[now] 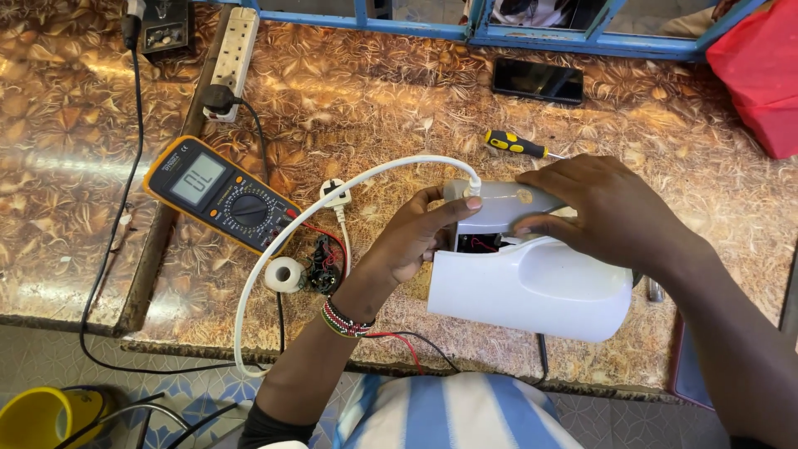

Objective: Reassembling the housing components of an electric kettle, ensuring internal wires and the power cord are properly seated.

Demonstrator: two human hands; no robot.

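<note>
A white plastic appliance [532, 291], shaped like a kettle lying on its side, rests on the patterned counter [374, 100]. My left hand [411, 237] grips its base end, thumb up against the grey base plate. My right hand [598, 208] lies over the top of that base plate [499, 204], fingers pressing on it. Red wires show in a dark opening [480, 244] under the plate. A white power cord [274, 249] runs from the base in a wide loop toward me, its plug [334, 195] lying on the counter.
A yellow-edged multimeter [220, 195] with red and black leads lies to the left, beside a white tape roll [283, 274] and a small black part [320, 266]. A yellow-handled screwdriver [515, 144], a dark phone [537, 81], a power strip [233, 46] and a red bag [761, 71] sit farther back.
</note>
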